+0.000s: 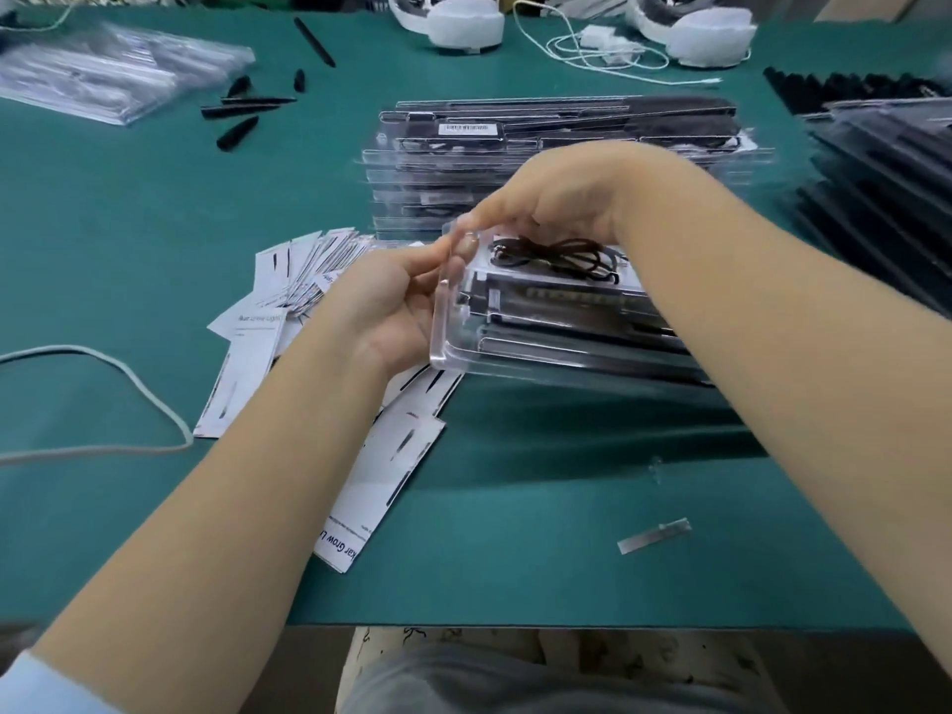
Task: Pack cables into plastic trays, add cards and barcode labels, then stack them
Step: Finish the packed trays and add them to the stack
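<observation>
A clear plastic tray (541, 342) is held above the green table, with a coiled dark cable (554, 255) lying in its upper part. My left hand (391, 306) grips the tray's left end, fingers curled round the edge. My right hand (556, 203) reaches over the tray from the right and pinches its top left corner. Behind it stands a stack of packed trays (556, 162), the top one bearing a barcode label (470, 128). White printed cards (304, 280) lie fanned out to the left and under my left wrist.
More clear trays (113, 69) lie at the far left, dark stacked trays (876, 198) at the right. Black pointed parts (242, 108), white label rolls (463, 23), a white cord (597, 54), a grey cable (129, 383) and a small strip (654, 535) lie on the table.
</observation>
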`<move>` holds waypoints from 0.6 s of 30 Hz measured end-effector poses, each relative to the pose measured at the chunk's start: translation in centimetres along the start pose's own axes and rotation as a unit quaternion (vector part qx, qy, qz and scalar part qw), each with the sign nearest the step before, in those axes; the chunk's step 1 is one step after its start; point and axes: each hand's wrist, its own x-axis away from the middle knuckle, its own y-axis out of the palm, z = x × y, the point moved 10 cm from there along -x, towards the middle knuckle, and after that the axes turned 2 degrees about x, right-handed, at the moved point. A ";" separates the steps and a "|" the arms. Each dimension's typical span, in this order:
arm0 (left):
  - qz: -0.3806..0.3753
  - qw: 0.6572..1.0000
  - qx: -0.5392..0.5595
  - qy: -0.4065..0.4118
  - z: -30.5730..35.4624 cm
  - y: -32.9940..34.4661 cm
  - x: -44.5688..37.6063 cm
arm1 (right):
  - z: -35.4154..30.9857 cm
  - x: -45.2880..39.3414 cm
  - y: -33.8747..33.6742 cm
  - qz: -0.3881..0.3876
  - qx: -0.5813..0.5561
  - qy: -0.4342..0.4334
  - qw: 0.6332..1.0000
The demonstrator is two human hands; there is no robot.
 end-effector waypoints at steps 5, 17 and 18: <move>0.047 0.998 -0.035 0.026 0.4 -0.9 -0.3 | 0.6 -0.7 -0.8 0.117 0.042 0.011 0.992; 0.115 0.987 -0.099 0.051 1.0 -2.9 -0.6 | 1.6 -1.3 1.7 0.136 -0.012 0.001 0.991; 0.118 0.986 -0.102 0.054 1.1 -2.9 -0.6 | 1.7 -1.4 1.8 0.128 -0.018 0.003 0.992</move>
